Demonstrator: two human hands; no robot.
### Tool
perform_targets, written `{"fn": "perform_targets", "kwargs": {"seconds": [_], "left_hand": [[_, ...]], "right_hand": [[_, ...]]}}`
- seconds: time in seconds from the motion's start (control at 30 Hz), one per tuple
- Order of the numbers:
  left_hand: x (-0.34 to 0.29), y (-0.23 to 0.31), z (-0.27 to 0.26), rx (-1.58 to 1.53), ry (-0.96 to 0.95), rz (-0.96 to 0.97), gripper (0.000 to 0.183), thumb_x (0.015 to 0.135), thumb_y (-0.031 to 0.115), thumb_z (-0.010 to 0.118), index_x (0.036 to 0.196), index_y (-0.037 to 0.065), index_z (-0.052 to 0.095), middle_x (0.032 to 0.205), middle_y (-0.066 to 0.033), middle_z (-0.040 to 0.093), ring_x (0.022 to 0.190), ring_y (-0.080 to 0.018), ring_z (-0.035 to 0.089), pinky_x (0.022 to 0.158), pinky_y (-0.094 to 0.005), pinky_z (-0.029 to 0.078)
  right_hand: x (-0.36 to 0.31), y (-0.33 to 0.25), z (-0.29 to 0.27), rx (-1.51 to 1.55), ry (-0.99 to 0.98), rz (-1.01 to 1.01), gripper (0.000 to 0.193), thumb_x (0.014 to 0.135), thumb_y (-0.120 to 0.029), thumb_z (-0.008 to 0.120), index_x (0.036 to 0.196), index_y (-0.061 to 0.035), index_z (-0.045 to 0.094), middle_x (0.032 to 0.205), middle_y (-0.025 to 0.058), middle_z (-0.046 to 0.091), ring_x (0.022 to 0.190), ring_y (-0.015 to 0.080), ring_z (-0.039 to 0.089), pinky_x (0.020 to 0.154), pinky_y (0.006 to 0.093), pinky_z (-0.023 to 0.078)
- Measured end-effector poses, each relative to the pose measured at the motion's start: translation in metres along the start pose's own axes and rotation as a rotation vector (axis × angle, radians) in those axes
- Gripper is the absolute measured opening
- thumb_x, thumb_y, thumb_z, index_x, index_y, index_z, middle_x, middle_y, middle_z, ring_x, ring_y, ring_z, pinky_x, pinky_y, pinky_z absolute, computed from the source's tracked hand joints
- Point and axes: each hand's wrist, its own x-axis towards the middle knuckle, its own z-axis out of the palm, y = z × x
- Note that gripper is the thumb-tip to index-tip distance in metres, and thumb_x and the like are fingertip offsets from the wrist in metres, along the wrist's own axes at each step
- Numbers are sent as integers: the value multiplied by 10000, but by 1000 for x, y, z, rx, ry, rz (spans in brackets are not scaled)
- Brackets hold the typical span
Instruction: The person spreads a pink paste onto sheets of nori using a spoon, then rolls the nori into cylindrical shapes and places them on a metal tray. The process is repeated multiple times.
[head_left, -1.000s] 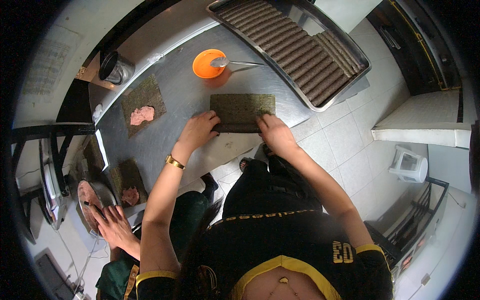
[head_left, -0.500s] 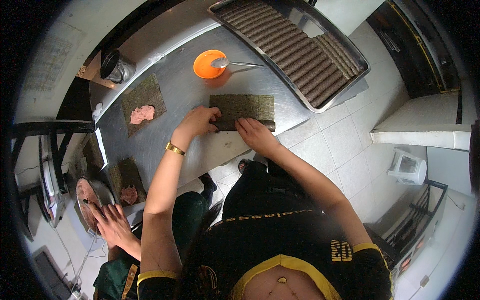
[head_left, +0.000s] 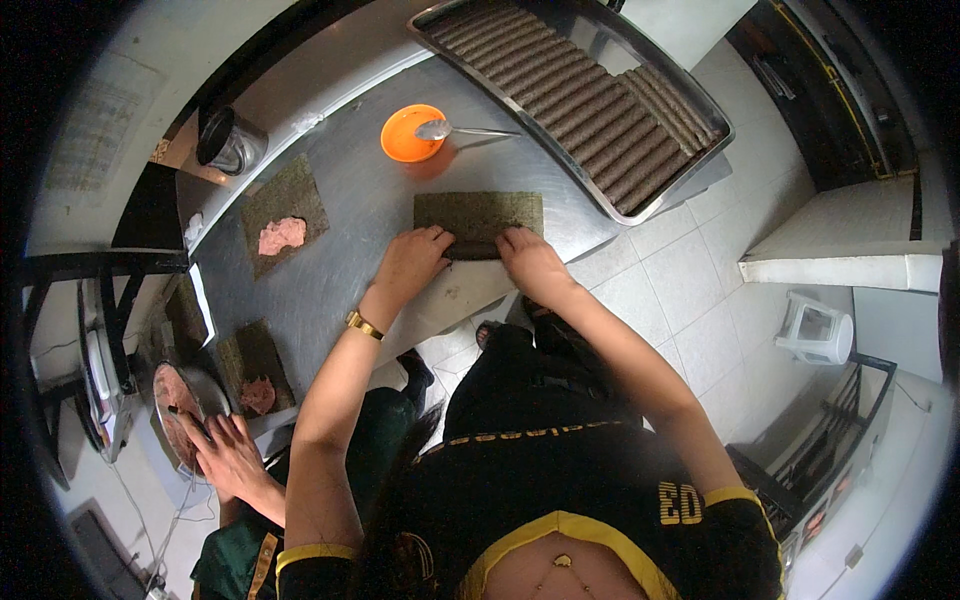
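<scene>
Far left: one round bowl (head_left: 213, 388) of pink paste, under one co-worker's hand (head_left: 235, 458) closed on one dark tool (head_left: 188, 420). Count one dark, shiny cup (head_left: 240, 148) farther up. Next, two coarse greenish sheets, lower sheet (head_left: 250, 355) and upper sheet (head_left: 298, 188), each bearing one rough-edged pink mound. Both laid on one table (head_left: 352, 215) of smooth grey metal.

Centre: one left hand (head_left: 408, 262), wearing one gold-coloured watch (head_left: 364, 325), clamped with thumb and fingers on the left end of the worked sheet (head_left: 478, 208). Farther up, one smooth, round orange bowl (head_left: 400, 148), with one metal spoon (head_left: 470, 131) across it, handle to the right.

Worked sheet: one, dry and fibrous, near the table's front edge. Long axis left to right; rolled edge (head_left: 476, 250) toward the body, flat part pointing away. Contents hidden; cannot tell. At its right end, one right hand (head_left: 535, 268), clamped likewise.

Right: one rectangular metal tray (head_left: 628, 213) of ridged, dark, slender rolls (head_left: 570, 95), mostly parallel, too closely packed to count surely. Far right: one white plastic stool (head_left: 818, 330) on pale square tiles (head_left: 665, 285).
</scene>
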Motion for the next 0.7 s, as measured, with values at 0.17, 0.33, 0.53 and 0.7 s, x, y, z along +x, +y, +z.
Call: {"fn": "perform_targets", "kwargs": {"seconds": [0.17,0.33,0.53,0.7], "left_hand": [[3,-2,-5,83,-113,-2,310,766,203,680,1028,50,612,1035,-117,610,961,-287,597,818,-396,490],[1,80,-105,-125,-287,-55,357,790,94,518,1121,-31,565,1271,-254,488,1092,-387,549,906,-466,464],[-14,162,-222,-1034,-40,367,648,727,-6,438,1365,-12,320,1438,-258,296,1315,-397,350,1060,-423,341],[-29,169,-229,-1181,-8,497,645,729,-6,448,1363,-12,326,1425,-257,314,1304,-398,362,1058,-428,341]], "right_hand": [[-15,18,-35,80,-80,93,174,727,-12,553,897,12,585,942,159,551,951,330,549,835,397,470],[-33,32,-70,86,-8,163,346,647,36,577,990,22,621,987,162,573,980,332,576,865,401,476],[-38,19,-72,289,-4,388,349,690,-51,567,1031,14,609,963,146,584,978,297,575,822,387,479],[-39,6,-94,136,-24,147,432,632,25,584,1063,22,607,989,130,579,985,299,565,890,386,460]]}}
